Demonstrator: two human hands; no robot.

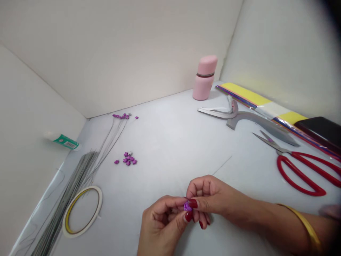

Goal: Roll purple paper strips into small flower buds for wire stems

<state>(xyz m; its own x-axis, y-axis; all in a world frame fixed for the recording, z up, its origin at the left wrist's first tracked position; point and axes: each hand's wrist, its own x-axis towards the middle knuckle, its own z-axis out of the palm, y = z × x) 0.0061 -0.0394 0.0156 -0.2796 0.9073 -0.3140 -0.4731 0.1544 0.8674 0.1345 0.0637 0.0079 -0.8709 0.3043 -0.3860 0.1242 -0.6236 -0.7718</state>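
Between my two hands, low in the view, is a small purple flower bud (187, 206). My left hand (162, 222) pinches it from the left between thumb and finger. From the other side, my right hand (213, 197) grips it with thumb and fingertips, touching the left fingers. A thin wire (223, 165) sticks out past the right hand toward the upper right; whether it joins the bud is hidden. Farther left lies a cluster of similar purple buds (129, 159), with one bud (116, 161) apart from it. More purple buds (122, 116) on thin stems lie behind.
At left are a bundle of grey wires (66, 199), a tape roll (99, 199) and a green-labelled tube (66, 141). Red-handled scissors (287, 151), a grey curved tool (258, 119), coloured sheets (245, 93) and a dark case (319, 131) lie right. A pink bottle (204, 78) stands behind.
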